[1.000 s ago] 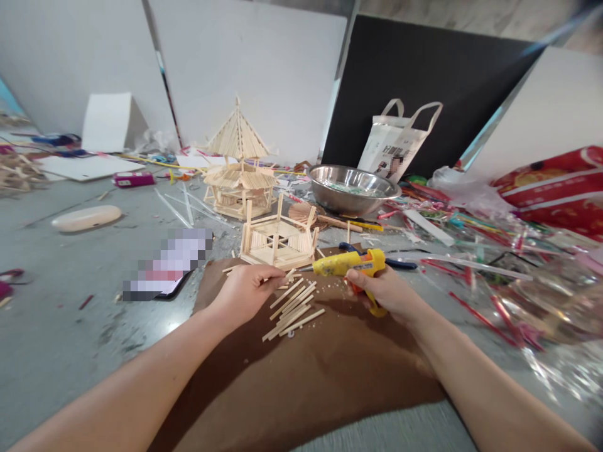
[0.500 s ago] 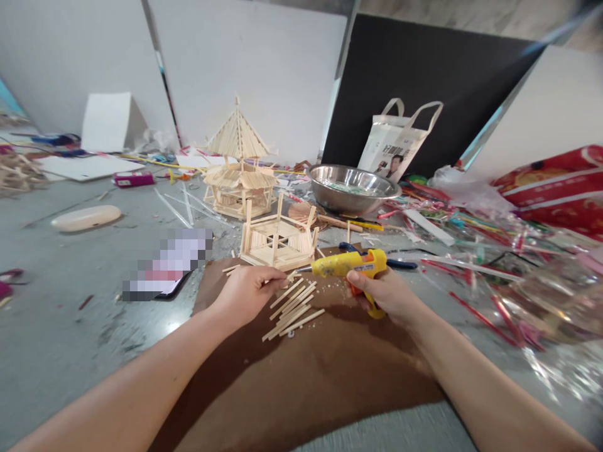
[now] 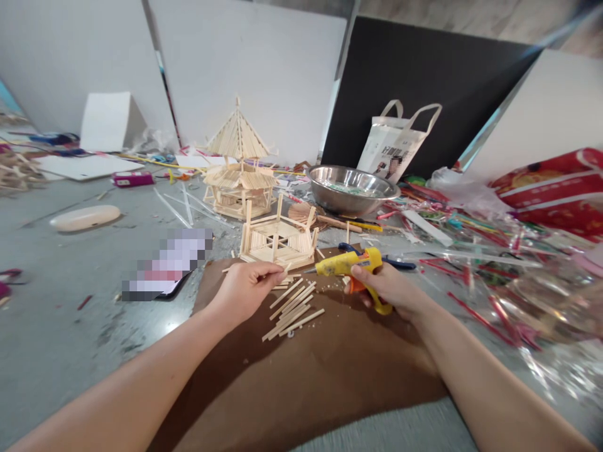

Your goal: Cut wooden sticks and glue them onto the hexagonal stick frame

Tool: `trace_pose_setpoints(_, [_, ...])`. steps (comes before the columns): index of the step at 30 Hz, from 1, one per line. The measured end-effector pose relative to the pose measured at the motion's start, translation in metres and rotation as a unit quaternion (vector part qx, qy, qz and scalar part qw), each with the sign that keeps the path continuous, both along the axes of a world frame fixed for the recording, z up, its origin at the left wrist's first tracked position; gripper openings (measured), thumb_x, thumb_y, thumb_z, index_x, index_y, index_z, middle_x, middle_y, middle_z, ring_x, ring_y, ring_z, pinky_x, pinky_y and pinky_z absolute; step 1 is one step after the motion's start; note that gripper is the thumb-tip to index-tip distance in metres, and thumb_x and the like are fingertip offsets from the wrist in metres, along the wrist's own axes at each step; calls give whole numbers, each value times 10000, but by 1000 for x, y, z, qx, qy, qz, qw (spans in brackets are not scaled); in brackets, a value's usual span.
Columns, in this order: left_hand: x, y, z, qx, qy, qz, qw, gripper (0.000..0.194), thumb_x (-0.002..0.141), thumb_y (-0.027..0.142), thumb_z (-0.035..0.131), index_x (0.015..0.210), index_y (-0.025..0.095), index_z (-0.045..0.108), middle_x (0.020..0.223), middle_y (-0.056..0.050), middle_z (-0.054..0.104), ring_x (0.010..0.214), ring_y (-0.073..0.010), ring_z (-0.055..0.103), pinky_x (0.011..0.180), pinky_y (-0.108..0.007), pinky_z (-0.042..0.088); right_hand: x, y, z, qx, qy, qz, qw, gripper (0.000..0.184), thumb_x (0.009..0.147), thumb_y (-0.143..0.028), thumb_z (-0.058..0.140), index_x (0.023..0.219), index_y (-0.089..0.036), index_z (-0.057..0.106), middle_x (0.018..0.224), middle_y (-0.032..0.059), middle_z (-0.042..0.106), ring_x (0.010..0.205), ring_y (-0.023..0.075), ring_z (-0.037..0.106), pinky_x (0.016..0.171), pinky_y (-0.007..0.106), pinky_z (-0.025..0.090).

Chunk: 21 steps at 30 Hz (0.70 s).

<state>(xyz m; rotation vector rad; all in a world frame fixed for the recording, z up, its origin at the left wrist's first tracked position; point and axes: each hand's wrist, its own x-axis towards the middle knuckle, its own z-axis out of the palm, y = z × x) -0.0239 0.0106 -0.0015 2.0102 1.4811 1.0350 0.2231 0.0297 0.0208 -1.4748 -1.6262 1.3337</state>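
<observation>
My right hand [image 3: 384, 285] is wrapped round a yellow hot glue gun [image 3: 351, 262] with an orange trigger, its nozzle pointing left. My left hand [image 3: 252, 285] pinches a small wooden stick [image 3: 286, 270], mostly hidden by the fingertips, a short way from the nozzle. Just below lie several loose wooden sticks [image 3: 294, 307] on a brown sheet [image 3: 301, 383]. Behind the hands sits a six-sided stick frame [image 3: 277, 242] with upright posts. Farther back stands a stick pavilion model [image 3: 239, 157] with a pointed roof.
A phone [image 3: 169, 263] and a pale oval case [image 3: 85, 218] lie to the left. Dark blue-handled pliers [image 3: 398, 263] rest behind the glue gun. A steel bowl [image 3: 353, 191] stands at the back, near a white bag [image 3: 393, 144]. Plastic scraps [image 3: 494, 276] crowd the right side.
The glue gun has drawn slightly right and tilted, so its nozzle has parted from the stick. My left hand has barely moved, still pinching the stick.
</observation>
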Motion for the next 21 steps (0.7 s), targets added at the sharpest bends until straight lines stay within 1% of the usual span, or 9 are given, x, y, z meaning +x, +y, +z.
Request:
trace_pose_setpoints(2, [0, -1, 1, -8, 2, 0, 1000, 244, 709, 345, 474, 742, 175, 645, 715, 11, 664, 651, -131, 591, 619, -206, 457, 6, 3, 0, -11, -12, -6, 1000, 354, 653, -503, 508, 615, -155, 560, 605, 25, 600, 352, 50, 435, 325, 176, 310])
trace_pose_setpoints(4, [1, -1, 2, -15, 3, 2, 1000, 246, 710, 347, 473, 743, 173, 644, 716, 11, 664, 653, -131, 590, 615, -202, 456, 11, 7, 0, -14, -18, -31, 999, 352, 650, -508, 512, 608, -161, 553, 518, 9, 568, 361, 64, 448, 332, 178, 323])
trace_pose_setpoints(7, [0, -1, 2, -18, 6, 3, 1000, 258, 710, 366, 471, 741, 177, 643, 734, 11, 665, 673, -137, 591, 611, -203, 454, 18, 12, -1, 1, -14, -106, 994, 349, 634, -518, 526, 575, -174, 511, 395, -16, 498, 332, 72, 425, 319, 182, 322])
trace_pose_setpoints(9, [0, -1, 1, -13, 4, 1, 1000, 258, 711, 369, 468, 741, 182, 643, 730, 13, 664, 670, -136, 591, 615, -206, 455, 22, 17, -3, 13, -10, -159, 987, 343, 613, -510, 553, 561, -179, 484, 357, -24, 470, 302, 67, 395, 291, 176, 292])
trace_pose_setpoints(11, [0, -1, 1, -7, 2, -1, 1000, 256, 712, 366, 466, 746, 183, 642, 723, 12, 664, 661, -135, 591, 621, -208, 455, 27, 21, -5, 21, -1, -192, 981, 331, 597, -487, 582, 562, -176, 473, 336, -31, 447, 286, 62, 376, 272, 169, 271])
trace_pose_setpoints(13, [0, -1, 1, -3, 4, -5, 1000, 259, 713, 365, 465, 749, 179, 642, 716, 7, 663, 654, -133, 589, 621, -209, 454, 31, 24, -6, 22, 28, -202, 979, 295, 582, -433, 619, 603, -168, 491, 371, -30, 469, 308, 66, 408, 283, 170, 306])
trace_pose_setpoints(17, [0, -1, 0, -3, 15, -12, 1000, 263, 717, 370, 460, 732, 180, 640, 706, 10, 662, 646, -130, 587, 604, -205, 448, 38, 28, -3, 12, 106, -202, 974, 249, 540, -254, 673, 725, -158, 537, 536, -6, 557, 413, 89, 502, 368, 196, 419])
trace_pose_setpoints(21, [0, 0, -1, -6, 12, -5, 1000, 257, 711, 372, 468, 744, 184, 640, 740, 6, 665, 666, -132, 591, 613, -208, 446, 45, 29, 0, 1, 133, -206, 970, 178, 550, -181, 653, 687, -152, 544, 535, 10, 568, 434, 98, 516, 387, 199, 439])
